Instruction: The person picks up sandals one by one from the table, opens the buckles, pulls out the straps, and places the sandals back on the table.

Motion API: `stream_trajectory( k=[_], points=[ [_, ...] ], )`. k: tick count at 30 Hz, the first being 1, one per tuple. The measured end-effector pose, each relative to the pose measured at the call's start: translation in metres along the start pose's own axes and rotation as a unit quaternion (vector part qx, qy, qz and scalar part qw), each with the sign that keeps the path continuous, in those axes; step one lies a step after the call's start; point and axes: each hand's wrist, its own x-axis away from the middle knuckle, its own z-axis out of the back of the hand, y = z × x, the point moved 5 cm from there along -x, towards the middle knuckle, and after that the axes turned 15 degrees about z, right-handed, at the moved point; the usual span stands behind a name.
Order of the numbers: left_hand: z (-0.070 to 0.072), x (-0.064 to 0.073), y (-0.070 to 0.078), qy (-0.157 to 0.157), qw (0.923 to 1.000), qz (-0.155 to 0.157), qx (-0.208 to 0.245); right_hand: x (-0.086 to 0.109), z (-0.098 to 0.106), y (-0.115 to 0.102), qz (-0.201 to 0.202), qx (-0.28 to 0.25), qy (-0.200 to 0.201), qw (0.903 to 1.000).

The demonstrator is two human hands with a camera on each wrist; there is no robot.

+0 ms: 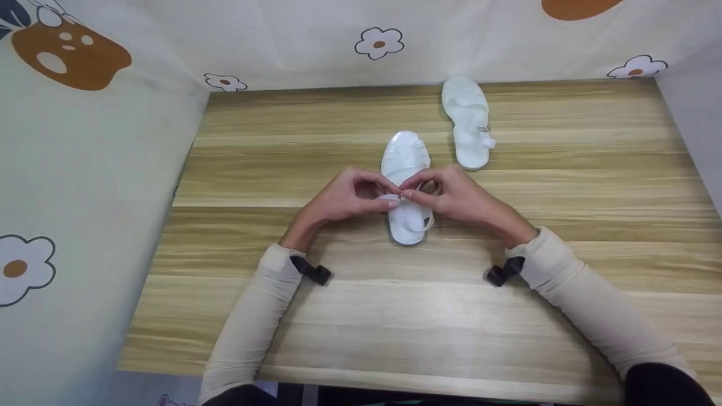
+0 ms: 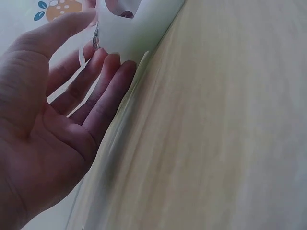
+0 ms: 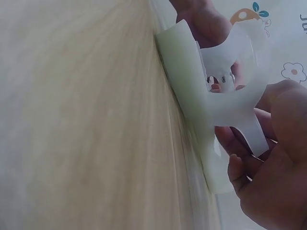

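A white sandal (image 1: 405, 152) lies sole down on the table, its toe pointing away from me. Over its middle my two hands meet at the ankle strap (image 3: 242, 98). My left hand (image 1: 347, 194) pinches the strap's end by a small metal buckle (image 2: 96, 39), thumb and forefinger on either side. From the other side my right hand (image 1: 454, 194) pinches the strap close to the same buckle, fingertips nearly touching the left ones. The fingertips partly hide the buckle, so I cannot tell whether it is fastened.
A second white sandal (image 1: 465, 127) lies farther back on the right, with a small buckle on its strap. The wood-grain table (image 1: 271, 152) runs back to a patterned curtain (image 1: 293, 39), and more of that cloth hangs on the left. Black wrist cameras (image 1: 318, 274) sit at both cuffs.
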Motion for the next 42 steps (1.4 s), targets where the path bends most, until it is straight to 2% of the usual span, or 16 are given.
stream_trajectory(
  k=[8, 13, 24, 35, 42],
  points=[
    [0.000, 0.000, 0.004, 0.027, 0.9993, -0.020, -0.016, 0.000, 0.002, -0.003, 0.016, 0.011, -0.003, 0.9998],
    [-0.001, 0.001, 0.006, 0.031, 0.9990, -0.023, -0.024, 0.001, 0.001, -0.002, 0.005, 0.007, -0.007, 0.9999],
    [-0.005, 0.001, 0.011, 0.048, 0.9965, -0.025, -0.064, 0.003, 0.001, 0.000, -0.013, -0.004, 0.012, 0.9998],
    [-0.005, 0.003, 0.020, 0.065, 0.9902, -0.072, -0.100, 0.005, 0.001, 0.002, -0.019, -0.035, 0.017, 0.9991],
    [-0.003, 0.003, 0.017, 0.070, 0.9922, -0.060, -0.084, 0.005, 0.000, 0.004, -0.034, -0.041, 0.011, 0.9985]
  ],
)
